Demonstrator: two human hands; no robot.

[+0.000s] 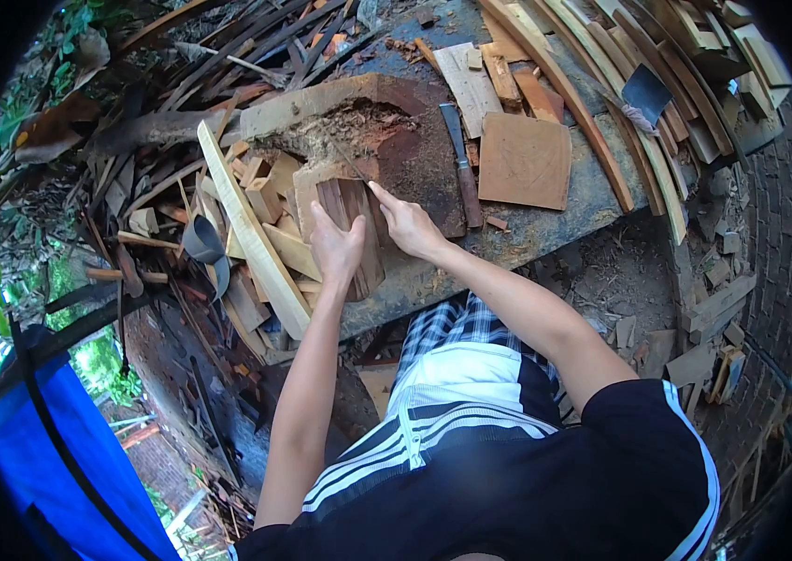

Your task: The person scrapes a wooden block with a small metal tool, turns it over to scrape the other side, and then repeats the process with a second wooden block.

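A dark brown wood block point(364, 266) lies between my hands on the worktable point(433, 280), against a large worn slab point(414, 150). My left hand point(336, 245) rests on its left side, thumb and fingers apart around its edge. At its upper right is my right hand point(405, 222), fingers closed together near the block's top corner; a thin dark strip runs up and left from those fingertips, too small to identify. Right of the hands lies a chisel point(462, 164) with a brown handle, beside a square wooden board point(524, 161).
A long pale plank point(251, 229) and offcuts point(265, 192) lie left of the block. Curved strips point(592, 122) line the right side. A grey cap-like object point(204, 245) hangs at the left, and a blue sheet point(78, 458) is at lower left.
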